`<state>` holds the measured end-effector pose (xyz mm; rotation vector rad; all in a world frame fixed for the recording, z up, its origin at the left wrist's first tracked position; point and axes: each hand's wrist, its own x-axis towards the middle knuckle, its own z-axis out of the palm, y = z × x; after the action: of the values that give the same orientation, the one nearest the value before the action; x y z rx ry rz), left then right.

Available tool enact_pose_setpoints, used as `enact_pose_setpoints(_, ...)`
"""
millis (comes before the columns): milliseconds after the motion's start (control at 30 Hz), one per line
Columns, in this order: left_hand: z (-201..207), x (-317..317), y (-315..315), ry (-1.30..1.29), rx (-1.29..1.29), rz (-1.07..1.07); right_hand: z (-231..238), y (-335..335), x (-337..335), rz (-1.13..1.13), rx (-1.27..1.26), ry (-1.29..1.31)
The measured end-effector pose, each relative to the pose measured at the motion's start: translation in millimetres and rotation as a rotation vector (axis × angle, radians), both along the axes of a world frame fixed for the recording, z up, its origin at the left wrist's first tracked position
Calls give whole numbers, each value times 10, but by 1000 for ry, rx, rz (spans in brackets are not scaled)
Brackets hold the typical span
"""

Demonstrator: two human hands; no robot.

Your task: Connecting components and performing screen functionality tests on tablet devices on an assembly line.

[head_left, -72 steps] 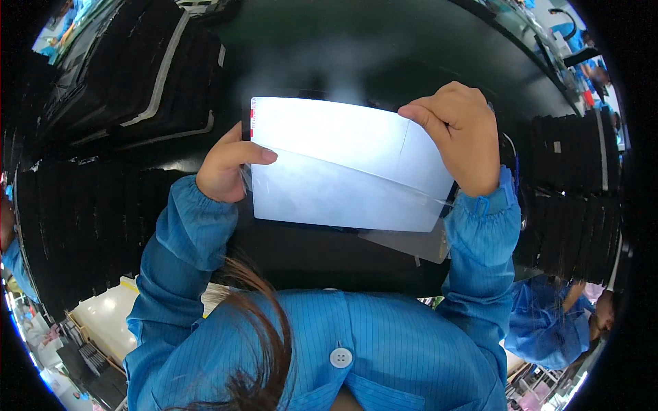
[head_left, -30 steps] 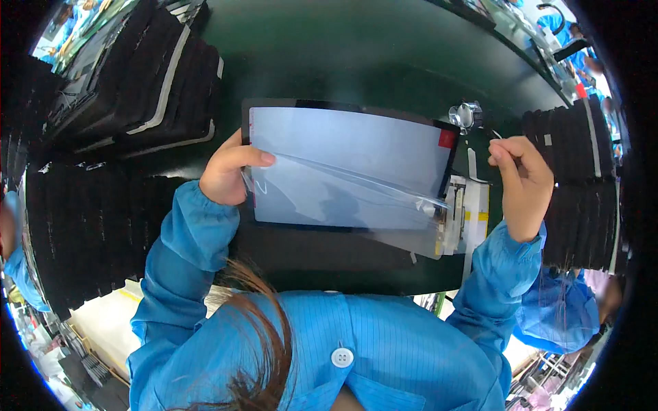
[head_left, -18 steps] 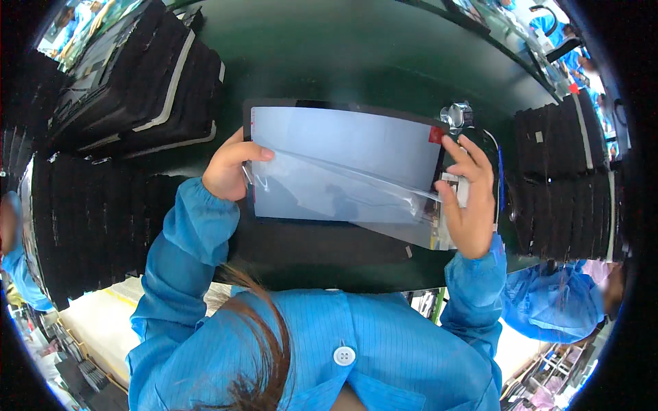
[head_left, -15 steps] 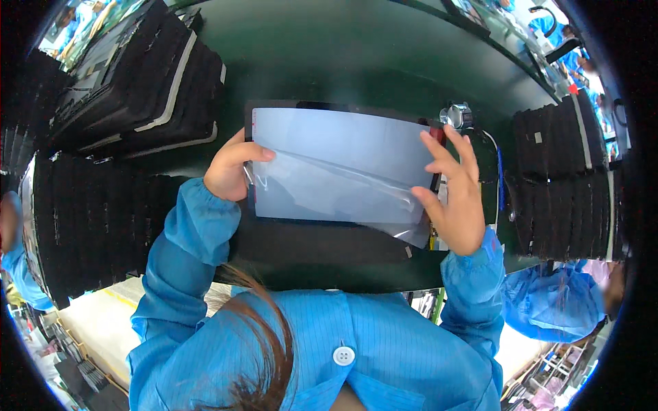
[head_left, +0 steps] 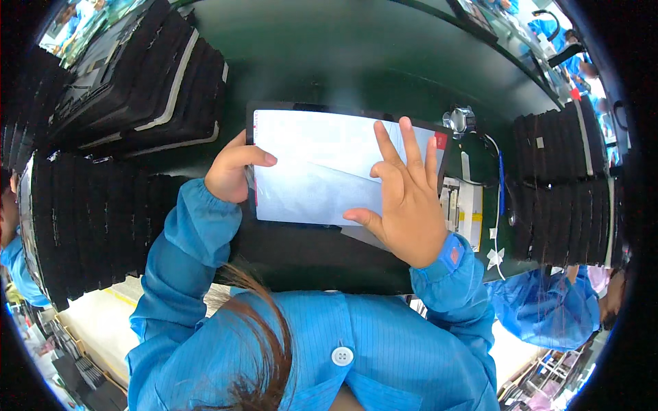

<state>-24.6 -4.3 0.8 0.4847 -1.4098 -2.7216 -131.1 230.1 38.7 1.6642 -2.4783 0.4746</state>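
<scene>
A flat display panel [head_left: 301,140] with a bright white face and a black border lies in front of me, tilted slightly. My left hand [head_left: 233,168] grips its left edge, thumb on the face and fingers hidden beneath. Over the right part of the panel is my right hand [head_left: 411,198], its fingers spread apart and the index bent. A clear film [head_left: 363,235] covers part of the face, with a diagonal crease, and sticks out past the lower edge near my right wrist. Whether the right fingertips touch the film I cannot tell. A red tab [head_left: 441,141] shows at the panel's upper right corner.
Tall stacks of black trays [head_left: 89,219] stand at the left, with more black stacks [head_left: 555,144] at the right. Beyond the panel's right edge are a round metal object [head_left: 461,120], a white cable [head_left: 496,226] and a white-and-yellow part [head_left: 466,216] on the dark green table [head_left: 308,41].
My right hand has moved left from the panel's right edge to over its face, its fingers spreading. The panel looks brighter, and the film's loose corner has shifted left. My left hand stays put.
</scene>
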Motion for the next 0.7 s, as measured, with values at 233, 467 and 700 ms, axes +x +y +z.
enact_pose_setpoints(233, -36, 12, -4, -76, -58, 26, -21, 121, -77, -221, 36, 73)
enact_pose_setpoints(467, 28, 1, 0, -51, -66, 7, -13, -21, 85, -65, -19, -37)
enact_pose_setpoints(700, 16, 5, 7, -91, -27, 37, -49, 131, 35, -241, 3, -4)
